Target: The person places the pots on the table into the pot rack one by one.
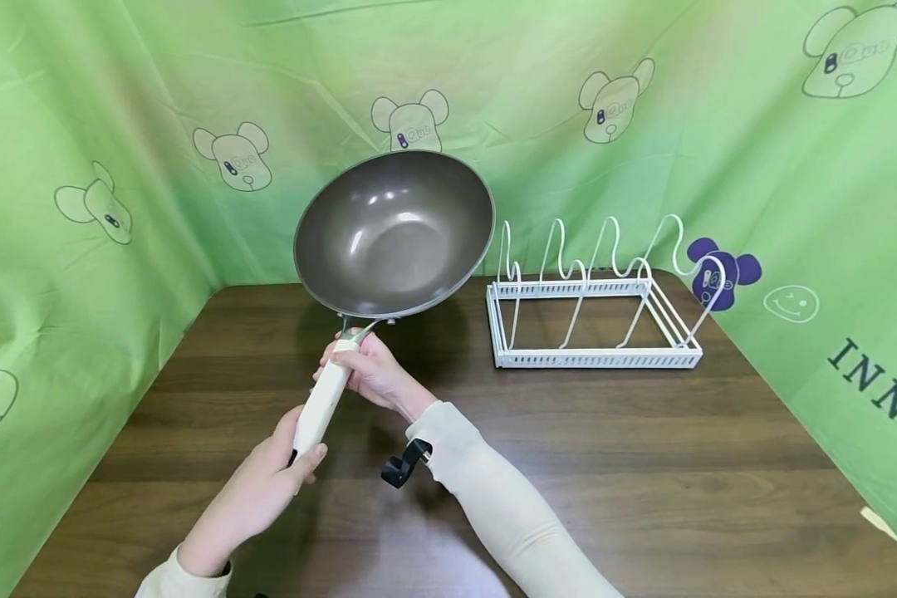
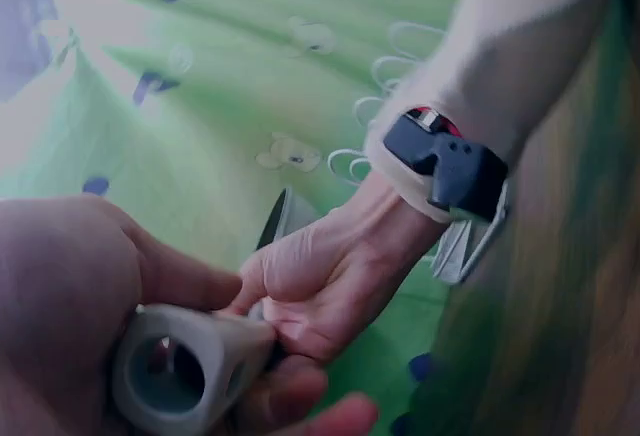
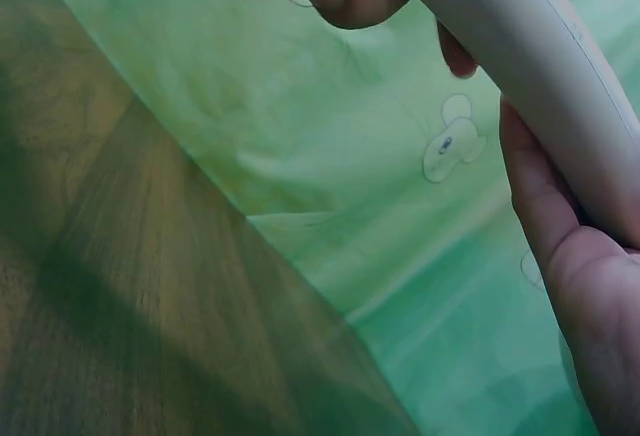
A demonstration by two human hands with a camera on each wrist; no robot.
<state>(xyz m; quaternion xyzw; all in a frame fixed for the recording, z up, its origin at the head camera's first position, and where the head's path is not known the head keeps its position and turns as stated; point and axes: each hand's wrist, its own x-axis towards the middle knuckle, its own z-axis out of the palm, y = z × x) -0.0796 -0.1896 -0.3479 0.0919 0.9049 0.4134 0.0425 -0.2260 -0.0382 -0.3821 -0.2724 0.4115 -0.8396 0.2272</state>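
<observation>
A dark-coated wok [image 1: 404, 237] with a white handle [image 1: 323, 403] is held up above the table in the head view, its inner side tilted toward the camera. My left hand [image 1: 257, 482] grips the lower end of the handle. Higher up, close to the pan's metal bracket [image 1: 355, 330], my right hand [image 1: 377, 370] holds the same handle. In the left wrist view the handle's hollow end [image 2: 170, 371] lies in my left hand [image 2: 70, 296], with the right hand [image 2: 320, 276] beyond it. The right wrist view shows the handle [image 3: 530, 66] resting against my right hand [image 3: 590, 296].
A white wire rack [image 1: 598, 359] with several upright looped dividers stands on the wooden table [image 1: 643, 482], at the back right. Green printed curtain [image 1: 329, 75] encloses the back and sides. A black camera mount [image 1: 407, 463] sits on the right wrist.
</observation>
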